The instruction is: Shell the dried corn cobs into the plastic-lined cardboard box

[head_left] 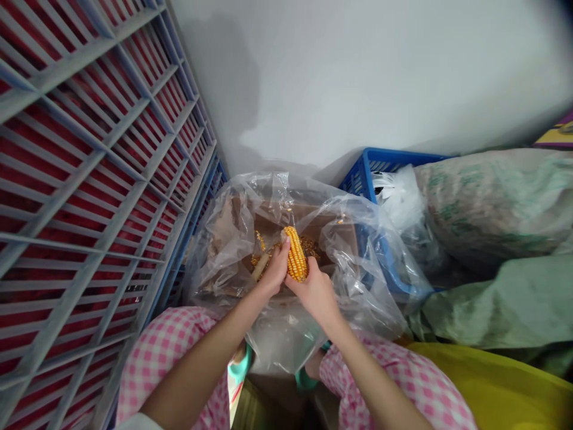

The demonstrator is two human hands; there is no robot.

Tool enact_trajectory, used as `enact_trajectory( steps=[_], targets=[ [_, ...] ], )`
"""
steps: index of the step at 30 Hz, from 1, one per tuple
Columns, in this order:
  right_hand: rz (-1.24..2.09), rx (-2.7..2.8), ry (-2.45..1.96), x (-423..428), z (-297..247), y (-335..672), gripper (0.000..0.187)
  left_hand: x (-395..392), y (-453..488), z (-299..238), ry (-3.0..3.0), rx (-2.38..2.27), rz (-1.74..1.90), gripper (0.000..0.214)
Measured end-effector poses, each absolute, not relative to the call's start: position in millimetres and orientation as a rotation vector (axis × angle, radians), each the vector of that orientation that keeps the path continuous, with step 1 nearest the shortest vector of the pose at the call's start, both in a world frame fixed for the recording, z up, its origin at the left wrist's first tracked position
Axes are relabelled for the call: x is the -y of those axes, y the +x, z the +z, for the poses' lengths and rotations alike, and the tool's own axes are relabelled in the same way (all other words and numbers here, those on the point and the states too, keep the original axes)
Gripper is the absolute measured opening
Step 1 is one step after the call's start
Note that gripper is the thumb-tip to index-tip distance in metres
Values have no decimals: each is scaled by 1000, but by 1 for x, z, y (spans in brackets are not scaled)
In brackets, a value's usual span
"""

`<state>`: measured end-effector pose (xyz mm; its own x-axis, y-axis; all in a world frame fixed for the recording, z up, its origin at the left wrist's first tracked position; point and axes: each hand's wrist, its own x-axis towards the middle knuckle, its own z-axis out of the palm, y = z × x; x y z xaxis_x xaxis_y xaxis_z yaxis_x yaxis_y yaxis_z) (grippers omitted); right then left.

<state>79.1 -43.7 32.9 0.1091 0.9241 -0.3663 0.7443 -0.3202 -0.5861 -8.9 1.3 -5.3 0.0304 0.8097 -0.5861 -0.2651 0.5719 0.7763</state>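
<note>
An ear of corn (295, 254), thick with yellow kernels, is held tilted between both hands. My left hand (277, 266) grips its left side, thumb lying along it. My right hand (314, 286) closes round the lower end from the right. Beneath them stands a cardboard box (304, 206) lined with a clear plastic bag (353, 272). Loose yellow kernels (310, 245) lie in the bag, and a pale bare cob (260, 267) rests left of the held ear. A few kernels cling to the plastic near the far side. The undersides of both hands are hidden.
Stacked slatted crates (111, 143) with red contents rise close on the left. A blue plastic basket (371, 156) holding white bags stands on the right, beside full sacks (496, 203). Behind is a white wall (358, 71). Yellow material (496, 382) lies at the lower right.
</note>
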Motion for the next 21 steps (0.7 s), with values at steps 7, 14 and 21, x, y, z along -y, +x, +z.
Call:
enact_trajectory(
  steps=[7,14,21],
  targets=[
    [1065,1557,-2077,33,30,90,30,-11,-17,-5,467,-1077,841,43],
    [1070,1550,-2021,34,32,95,30,-13,-18,1,475,-1077,890,29],
    [1079,1487,-1999,37,33,91,31,-13,-20,7,420,-1122,855,42]
  ],
)
